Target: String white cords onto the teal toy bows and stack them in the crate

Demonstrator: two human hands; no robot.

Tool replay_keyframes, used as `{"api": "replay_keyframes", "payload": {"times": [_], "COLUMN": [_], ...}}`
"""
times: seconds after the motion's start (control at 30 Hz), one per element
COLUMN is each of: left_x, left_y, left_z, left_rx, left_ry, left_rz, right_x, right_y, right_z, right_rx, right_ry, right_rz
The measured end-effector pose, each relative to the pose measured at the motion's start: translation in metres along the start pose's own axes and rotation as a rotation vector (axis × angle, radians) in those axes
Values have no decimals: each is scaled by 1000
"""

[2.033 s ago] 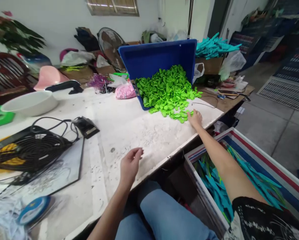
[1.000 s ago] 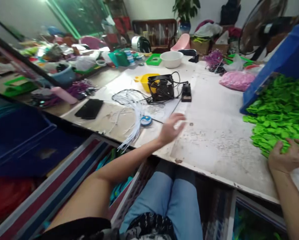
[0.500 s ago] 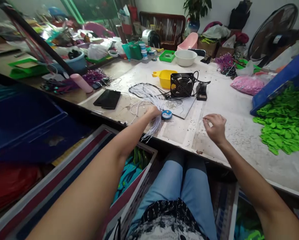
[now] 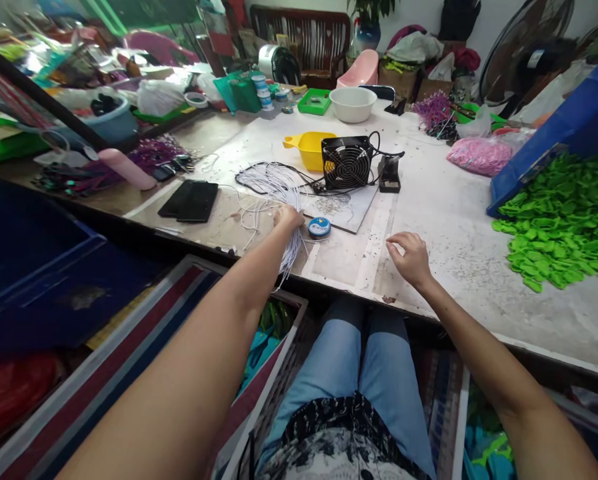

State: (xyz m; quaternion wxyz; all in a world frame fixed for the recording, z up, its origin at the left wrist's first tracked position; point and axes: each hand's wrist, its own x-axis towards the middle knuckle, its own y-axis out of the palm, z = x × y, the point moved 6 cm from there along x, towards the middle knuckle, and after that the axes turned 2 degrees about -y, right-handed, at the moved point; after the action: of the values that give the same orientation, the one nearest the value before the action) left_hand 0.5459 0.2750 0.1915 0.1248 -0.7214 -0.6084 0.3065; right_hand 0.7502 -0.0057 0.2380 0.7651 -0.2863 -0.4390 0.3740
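My left hand point(image 4: 289, 217) is closed around a bundle of thin white wires point(image 4: 287, 190) near the table's front edge. The wires fan out behind the hand, and their loose ends hang over the edge below it. Just right of that hand lies a round blue-lidded tin point(image 4: 319, 227), apart from the fingers. My right hand point(image 4: 411, 257) hovers over the table further right, fingers bent and thumb a little apart, with nothing visible in it. A small black fan point(image 4: 347, 163) stands behind the tin, beside a black stand point(image 4: 389, 177).
A yellow scoop point(image 4: 313, 150) sits behind the fan. Two black flat boxes point(image 4: 191, 201) lie at left, near a pink cylinder point(image 4: 127, 169). At right, a blue bin point(image 4: 553, 133) is tipped over bright green pieces point(image 4: 569, 220). A white basin point(image 4: 353, 104) stands further back.
The view has shifted slightly, moving the table things left in the picture. My left hand, still on the wires, has drawn a little away from the tin. My right hand stays much the same.
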Motion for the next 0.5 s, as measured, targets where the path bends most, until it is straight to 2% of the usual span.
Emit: {"api": "replay_keyframes", "payload": {"times": [0.13,0.27,0.4,0.5], "left_x": [0,-3,-18,-36], "left_y": [-3,-12,-29,-35], "left_z": [3,8,16,17], "left_rx": [-11,-174,-438,-639], "left_ry": [-98,-182,-228,-200], "left_rz": [-34,64,214,271], "right_x": [2,10,35,61], "right_y": [15,26,48,82], "right_z": [0,15,60,109], "right_rx": [42,112,301,451], "right_ry": [22,6,-35,16], "right_rz": [38,69,128,235]}}
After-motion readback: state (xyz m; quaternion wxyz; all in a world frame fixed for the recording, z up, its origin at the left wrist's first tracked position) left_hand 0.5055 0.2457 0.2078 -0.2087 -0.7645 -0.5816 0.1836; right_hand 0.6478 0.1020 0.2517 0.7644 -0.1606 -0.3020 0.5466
